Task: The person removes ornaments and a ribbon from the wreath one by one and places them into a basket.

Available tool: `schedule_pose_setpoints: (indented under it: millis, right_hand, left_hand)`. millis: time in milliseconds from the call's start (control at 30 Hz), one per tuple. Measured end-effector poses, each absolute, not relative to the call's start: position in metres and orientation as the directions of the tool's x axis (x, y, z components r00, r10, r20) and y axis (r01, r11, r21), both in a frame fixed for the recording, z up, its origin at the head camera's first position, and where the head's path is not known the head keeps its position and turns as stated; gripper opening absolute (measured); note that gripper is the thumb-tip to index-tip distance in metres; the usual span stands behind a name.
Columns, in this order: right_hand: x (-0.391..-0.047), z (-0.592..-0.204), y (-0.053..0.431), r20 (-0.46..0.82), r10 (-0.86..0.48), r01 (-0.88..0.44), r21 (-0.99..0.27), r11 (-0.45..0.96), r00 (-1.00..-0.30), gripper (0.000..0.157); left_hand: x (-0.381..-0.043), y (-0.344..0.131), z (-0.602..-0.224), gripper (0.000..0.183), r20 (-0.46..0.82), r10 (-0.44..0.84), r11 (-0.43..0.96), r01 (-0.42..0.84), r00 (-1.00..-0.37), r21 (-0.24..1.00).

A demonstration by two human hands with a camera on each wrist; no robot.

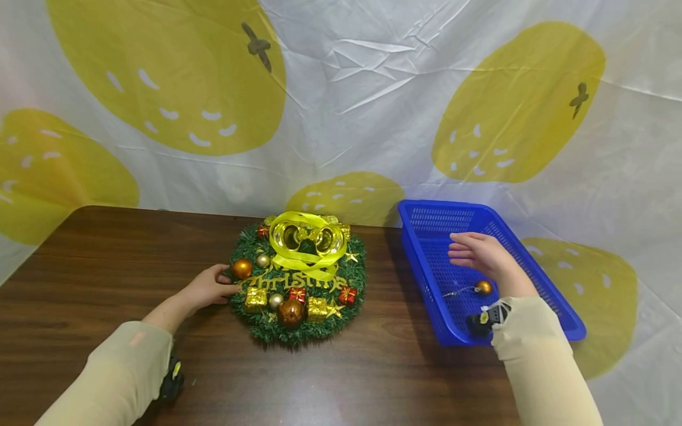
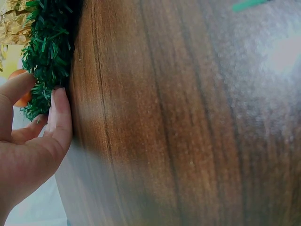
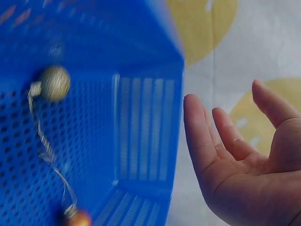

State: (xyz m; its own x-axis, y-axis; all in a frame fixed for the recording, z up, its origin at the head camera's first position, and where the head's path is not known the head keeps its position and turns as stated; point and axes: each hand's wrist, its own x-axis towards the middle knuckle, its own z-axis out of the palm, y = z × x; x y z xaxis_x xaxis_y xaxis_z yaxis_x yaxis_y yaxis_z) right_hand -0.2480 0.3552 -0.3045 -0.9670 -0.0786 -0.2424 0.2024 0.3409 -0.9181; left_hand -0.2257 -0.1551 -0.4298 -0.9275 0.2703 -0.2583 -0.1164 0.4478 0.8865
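A round green Christmas wreath (image 1: 306,334) lies on the table, decorated with a yellow ribbon (image 1: 288,262), gold bells, small wrapped boxes, stars, baubles and gold lettering. My left hand (image 1: 210,288) grips its left edge. In the left wrist view, the thumb is beside an orange bauble (image 2: 22,100) and the fingers reach round the tinsel's outer side. Over the blue basket (image 1: 423,278) hovers my right hand (image 1: 482,257), fingers loosely extended, holding nothing. Inside the basket are an orange bauble (image 1: 483,287) and a gold bauble (image 3: 55,83), joined by a thin silvery string (image 3: 44,141).
The basket stands at the right on the brown wooden table (image 1: 133,248), with raised, slotted walls. Behind the table hangs a white cloth (image 1: 362,130) printed with large yellow fruit. Black wrist cameras sit at both cuffs, the left one (image 1: 173,378) low near the table.
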Motion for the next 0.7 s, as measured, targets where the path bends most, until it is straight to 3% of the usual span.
schedule_pose_setpoints:
  millis: [700]
  right_hand:
    - [-0.241,-0.307,0.254,-0.041,-0.194,-0.014,-0.961,0.275,-0.98,0.049]
  left_hand:
    - [-0.227,-0.156,-0.431,0.075,-0.263,0.274,0.447,-0.12,-0.925,0.886]
